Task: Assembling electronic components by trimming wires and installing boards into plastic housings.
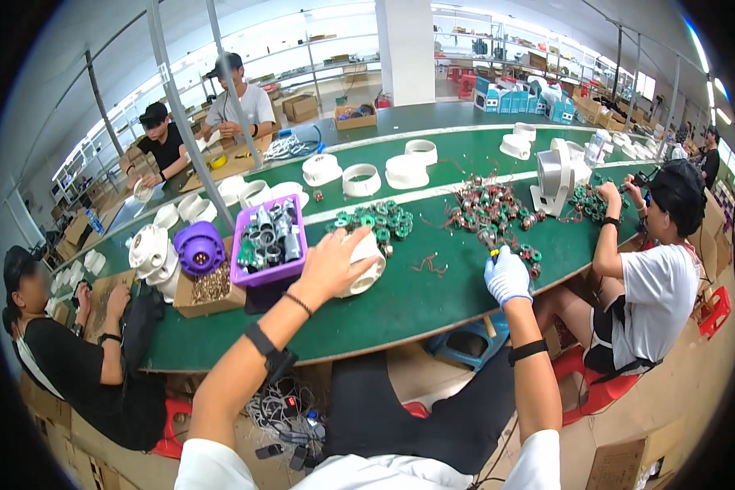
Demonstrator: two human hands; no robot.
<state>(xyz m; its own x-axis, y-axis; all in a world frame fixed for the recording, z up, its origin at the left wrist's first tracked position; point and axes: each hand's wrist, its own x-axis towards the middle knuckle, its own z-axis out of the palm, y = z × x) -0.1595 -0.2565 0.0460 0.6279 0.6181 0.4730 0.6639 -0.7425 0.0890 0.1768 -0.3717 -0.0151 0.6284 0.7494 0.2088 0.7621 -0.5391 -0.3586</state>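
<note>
My bare left hand (332,263) is spread over a round white plastic housing (363,282) on the green bench, fingers across its top and side. Most of that part's upper face is hidden under the hand. On my right hand (508,278) is a white and blue glove. Its fingers are closed round a slim tool (492,251) with a yellow and black end, whose exact kind I cannot make out. Just beyond the tool lies a heap of small motors with red wires (492,204). Green ring-shaped motor parts (384,219) are piled behind the left hand.
Left of my left arm, a purple bin (238,269) holds grey metal-looking cylinders. Beside it stand a cardboard box of screws (208,290) and a purple housing (199,247). White rings (361,180) line the bench's far side. Co-workers sit close on both sides.
</note>
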